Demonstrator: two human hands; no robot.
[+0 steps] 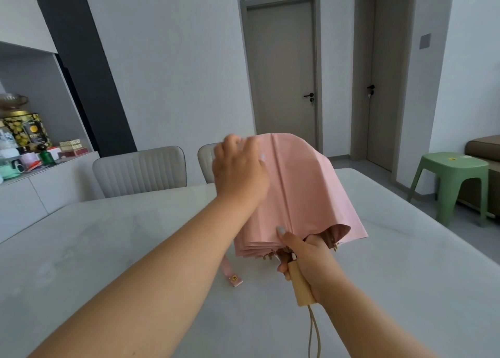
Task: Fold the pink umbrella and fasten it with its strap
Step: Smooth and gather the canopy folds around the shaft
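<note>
Umbrella: the pink umbrella point(303, 192) is collapsed but loose, held up over the near middle of the table point(108, 249), canopy pointing away, folds stacked on its left side.
Strap: the strap point(230, 272) hangs from the canopy's lower left edge, unfastened, its snap end lying on the table.
Handle: a pale wooden handle point(300, 284) with a cord loop point(313, 333) dangling below it.
Right hand: the right hand point(305, 257) is wrapped around the handle, thumb up against the canopy's rim.
Left hand: the left hand point(238, 168) lies on the canopy's upper left, fingers curled over the fabric; blurred, so I cannot tell if it grips.
Around: two grey chairs point(140, 169) behind the table, a green stool point(454, 184) to the right.
</note>
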